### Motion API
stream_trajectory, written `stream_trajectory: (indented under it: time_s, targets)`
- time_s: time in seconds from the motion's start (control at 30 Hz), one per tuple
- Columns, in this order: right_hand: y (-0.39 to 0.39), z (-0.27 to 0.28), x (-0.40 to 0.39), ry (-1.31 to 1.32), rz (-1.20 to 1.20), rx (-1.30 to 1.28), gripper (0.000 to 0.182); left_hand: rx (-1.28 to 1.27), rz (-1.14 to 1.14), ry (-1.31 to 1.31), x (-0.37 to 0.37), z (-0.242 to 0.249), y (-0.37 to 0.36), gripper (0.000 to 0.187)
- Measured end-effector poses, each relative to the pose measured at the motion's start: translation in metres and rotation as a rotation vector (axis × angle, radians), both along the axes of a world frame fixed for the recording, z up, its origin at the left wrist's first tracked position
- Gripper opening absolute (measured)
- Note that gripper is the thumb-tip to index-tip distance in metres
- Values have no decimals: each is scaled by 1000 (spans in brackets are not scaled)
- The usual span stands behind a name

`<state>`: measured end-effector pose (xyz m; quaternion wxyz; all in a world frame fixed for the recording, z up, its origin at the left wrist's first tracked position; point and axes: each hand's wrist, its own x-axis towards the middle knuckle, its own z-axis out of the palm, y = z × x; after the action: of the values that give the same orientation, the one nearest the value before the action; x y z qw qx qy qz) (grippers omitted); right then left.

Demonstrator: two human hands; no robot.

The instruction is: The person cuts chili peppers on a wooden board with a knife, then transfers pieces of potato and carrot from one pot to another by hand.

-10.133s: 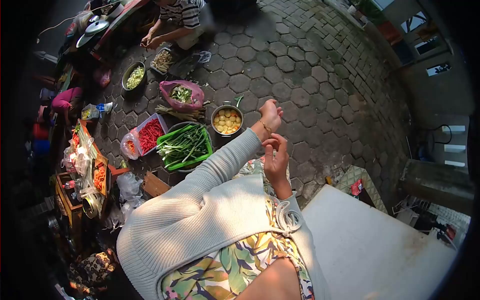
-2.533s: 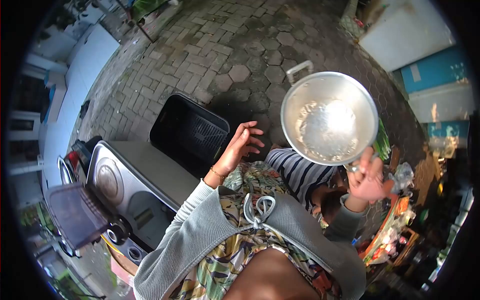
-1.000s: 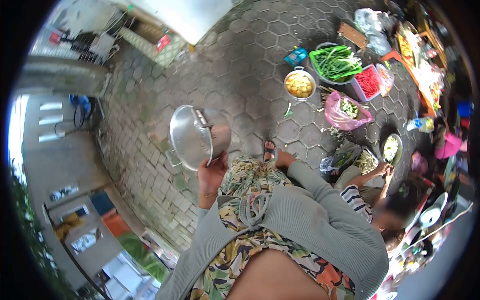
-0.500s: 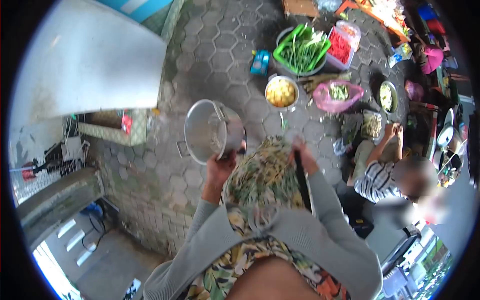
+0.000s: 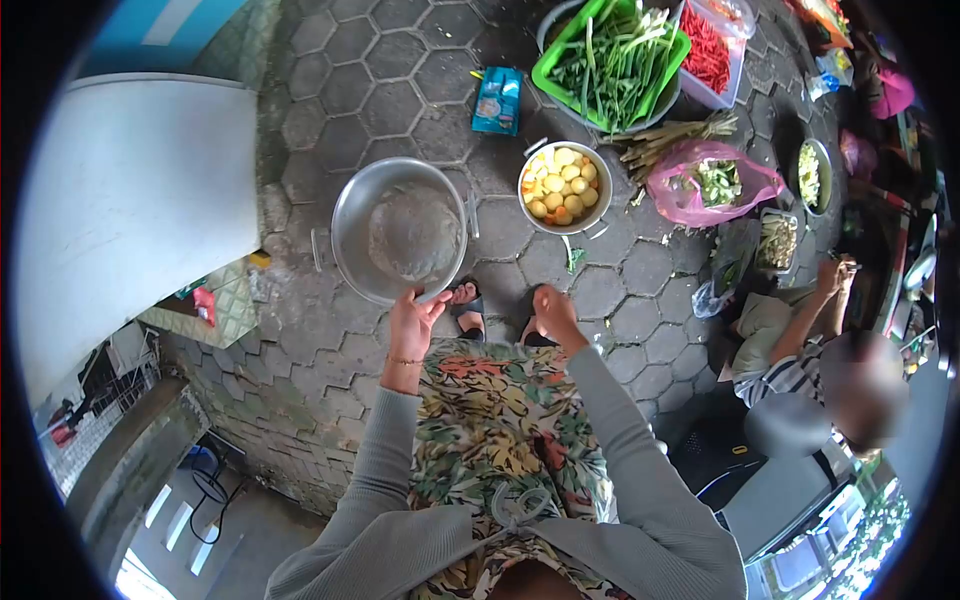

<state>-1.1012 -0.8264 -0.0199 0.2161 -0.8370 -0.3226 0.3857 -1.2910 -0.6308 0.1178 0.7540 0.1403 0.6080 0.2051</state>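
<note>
A wide silver metal pot (image 5: 350, 225) stands mouth-up in front of me, a little left of centre, with side handles and cloudy residue on its inner bottom. My left hand (image 5: 412, 325) is at its near rim, thumb and fingers gripping the edge. My right hand (image 5: 555, 318) is closed in the air above my right foot; whatever it may hold is hidden. Beyond it sits a smaller pot (image 5: 531, 190) of peeled potatoes with orange pieces. A teal packet (image 5: 497, 101) lies on the paving between the pots' far sides.
Farther off are a green basket (image 5: 545, 78) of leafy greens, a box of red chillies (image 5: 706, 58) and a pink plastic bag (image 5: 670, 205) with cut vegetables. At right sits a person in a striped shirt (image 5: 765, 365), hands together. A white panel (image 5: 140, 210) stands at left.
The pot has gone from tilted to mouth-up, with my left hand still at its rim. My right hand has moved inward and forward; the dark strip beside it no longer shows. My view has shifted.
</note>
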Motion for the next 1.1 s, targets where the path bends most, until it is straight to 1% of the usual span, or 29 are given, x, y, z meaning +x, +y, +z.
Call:
stream_trajectory:
  time_s: [0.07, 0.13, 0.17, 0.2, 0.23, 0.27, 0.3, 0.33, 0.37, 0.43, 0.47, 0.5, 0.57, 0.6, 0.63, 0.7, 0.73, 0.77, 0.8, 0.83, 0.9, 0.97, 1.0, 1.03, 1.1]
  targets:
    - [36, -14, 36, 151, -181, -53, 20, -13, -10, 9, 12, -47, 5, 35]
    - [59, -53, 61, 44, -219, 100, 36, -7, -17, -25, 26, -89, 12, 35]
    - [73, -70, 73, 40, -219, 109, 36, 6, -25, -64, 35, -109, 16, 36]
    - [89, -88, 85, 15, -210, 151, 48, -12, 7, -9, 44, -131, 19, 34]
    - [104, -104, 95, -16, -205, 200, 59, 8, -2, -23, 51, -150, 26, 34]
    - [116, -118, 105, -32, -211, 224, 59, 62, -19, 23, 57, -169, 31, 33]
    - [128, -132, 113, -152, -73, 210, 70, 116, -30, 67, 61, -187, 33, 32]
    - [140, -147, 124, -278, 65, 196, 81, 172, -48, 7, 59, -203, 41, 30]
    - [153, -159, 133, -301, 62, 221, 81, 198, -47, -14, 70, -211, 53, 30]
    - [171, -181, 139, -474, 303, 35, 102, 88, 29, -64, 81, -211, 73, 29]
    - [182, -192, 144, -498, 341, -8, 112, 148, -6, -114, 84, -219, 80, 29]
    - [193, -189, 154, -357, 355, 34, 115, 169, -1, -119, 89, -226, 88, 29]
    - [204, -214, 156, -531, 450, 27, 120, 281, -39, -264, 100, -234, 100, 32]
    - [207, -241, 158, -775, 517, 135, 114, 267, -49, -320, 103, -239, 103, 32]
    - [217, -233, 162, -584, 524, -67, 113, 260, -39, -312, 99, -241, 100, 32]
    - [228, -210, 164, -400, 443, -333, 114, 164, -55, -359, 98, -232, 100, 32]
    - [227, -209, 164, -393, 451, -337, 114, 165, -73, -336, 92, -232, 95, 33]
    - [226, -214, 168, -325, 438, -349, 113, 168, -69, -336, 87, -233, 91, 33]
    - [228, -221, 174, -263, 423, -354, 113, 184, -83, -235, 85, -237, 89, 34]
    - [225, -229, 180, -304, 488, -273, 117, 203, -97, -138, 84, -240, 90, 34]
    - [225, -245, 188, -280, 509, -118, 115, 213, -110, -136, 85, -247, 92, 36]
    - [230, -247, 191, -199, 555, -184, 110, 261, -61, -203, 93, -255, 95, 36]
    - [229, -241, 194, -206, 575, -196, 103, 246, -58, -206, 94, -256, 93, 36]
    - [231, -235, 193, -231, 658, -271, 93, 248, -73, -240, 97, -250, 92, 37]
    - [219, -243, 196, -275, 650, -59, 76, 258, -90, -275, 97, -242, 86, 38]
